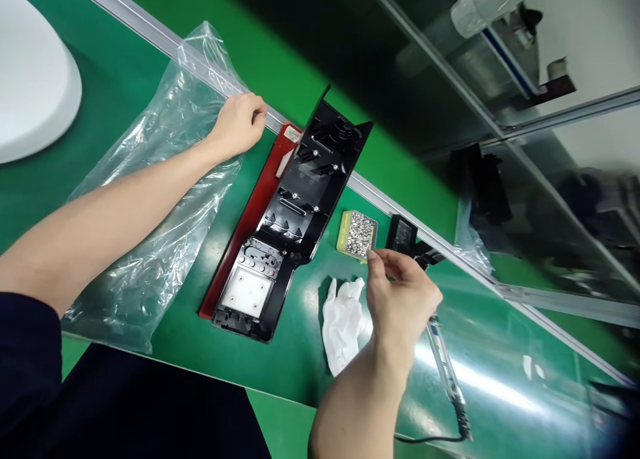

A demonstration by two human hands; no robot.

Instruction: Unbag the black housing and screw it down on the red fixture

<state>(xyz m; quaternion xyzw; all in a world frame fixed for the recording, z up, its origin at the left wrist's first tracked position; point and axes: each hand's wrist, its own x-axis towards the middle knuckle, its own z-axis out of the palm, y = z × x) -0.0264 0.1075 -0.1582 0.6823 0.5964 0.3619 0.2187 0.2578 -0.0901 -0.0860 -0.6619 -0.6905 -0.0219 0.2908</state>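
A black plastic housing (313, 192) lies with its inner side up at a slant, its lower end holding a white plate (247, 292). A red panel (245, 226) is under its left edge. My left hand (240, 122) is curled closed over the clear plastic bag (165, 179), left of the housing's upper end; whatever its fingers may hold is hidden. With thumb and fingertips pinched together, my right hand (403, 296) is at the near corner of a small yellow-edged box of metal screws (361, 234). Anything in that pinch is too small to make out.
A crumpled white glove (343, 322) lies left of my right wrist. Beyond that wrist is a slim corded tool (445, 359), with a black holder (401, 234) farther back. A large white rounded object (35, 72) stands at left. A metal rail (375, 196) borders the green bench.
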